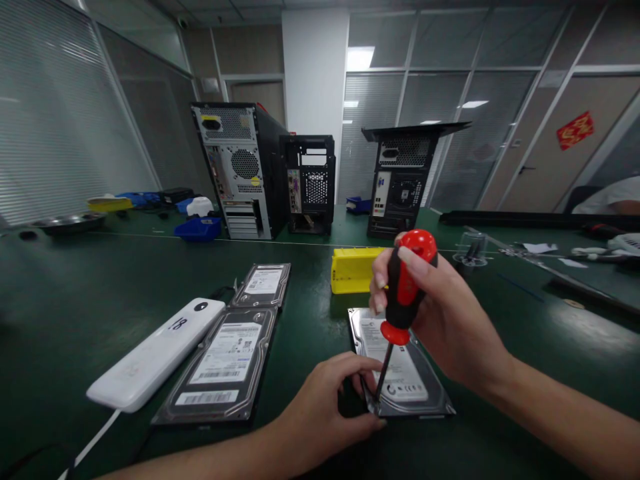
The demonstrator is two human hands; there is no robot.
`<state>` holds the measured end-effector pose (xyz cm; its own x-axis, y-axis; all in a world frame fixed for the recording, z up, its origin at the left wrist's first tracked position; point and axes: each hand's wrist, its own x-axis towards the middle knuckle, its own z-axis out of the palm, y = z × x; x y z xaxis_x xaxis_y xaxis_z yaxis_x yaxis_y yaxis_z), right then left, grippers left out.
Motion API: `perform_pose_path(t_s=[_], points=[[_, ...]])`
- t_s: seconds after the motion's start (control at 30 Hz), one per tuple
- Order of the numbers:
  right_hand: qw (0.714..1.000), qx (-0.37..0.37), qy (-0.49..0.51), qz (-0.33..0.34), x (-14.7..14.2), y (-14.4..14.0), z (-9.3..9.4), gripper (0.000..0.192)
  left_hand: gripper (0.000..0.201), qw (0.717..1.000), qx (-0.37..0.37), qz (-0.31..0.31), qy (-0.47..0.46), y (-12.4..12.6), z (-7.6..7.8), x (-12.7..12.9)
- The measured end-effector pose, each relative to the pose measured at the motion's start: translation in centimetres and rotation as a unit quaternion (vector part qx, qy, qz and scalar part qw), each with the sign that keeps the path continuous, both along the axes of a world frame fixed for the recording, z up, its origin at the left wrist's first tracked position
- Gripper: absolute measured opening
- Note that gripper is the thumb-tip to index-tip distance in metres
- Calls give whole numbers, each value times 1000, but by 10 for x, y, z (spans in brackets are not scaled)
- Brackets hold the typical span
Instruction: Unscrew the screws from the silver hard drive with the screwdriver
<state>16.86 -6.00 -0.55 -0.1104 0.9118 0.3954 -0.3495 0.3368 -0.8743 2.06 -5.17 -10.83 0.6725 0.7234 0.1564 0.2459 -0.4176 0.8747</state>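
My right hand [445, 300] is wrapped round the handle of a red and black screwdriver [407, 280]. Its shaft slants down, with the tip at the near left corner of a silver hard drive [415, 377] lying label up on the table. At that same corner, my left hand [333, 400] grips the drive between thumb and fingers, close around the screwdriver's tip. Whether a screw sits under the tip is hidden. Just beyond the drive stands a yellow bin [355, 270], partly covered by my right hand.
Two more hard drives, a near one [225, 363] and a farther one [263, 283], lie to the left beside a white power bank [157, 353] with a cable. Computer cases [273, 180] stand at the back. A clear cup [471, 248] is at right, and a person's sleeve [613, 200] shows far right.
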Motion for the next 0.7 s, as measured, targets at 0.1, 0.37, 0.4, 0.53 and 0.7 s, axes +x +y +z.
perform_pose_path(t_s=[0.1, 0.37, 0.4, 0.53, 0.7], points=[[999, -10, 23, 23, 3, 0, -2, 16, 47, 1000, -5, 1, -1, 0, -1, 0], [999, -18, 31, 3, 0, 5, -5, 34, 47, 1000, -6, 5, 5, 1, -1, 3], [1000, -16, 21, -16, -1, 6, -5, 35, 47, 1000, -6, 7, 8, 1, -1, 3], [993, 10, -41, -112, -3, 11, -8, 28, 44, 999, -7, 18, 26, 2, -2, 3], [974, 64, -117, -186, 4, 18, -10, 19, 47, 999, -20, 14, 21, 1, -2, 3]])
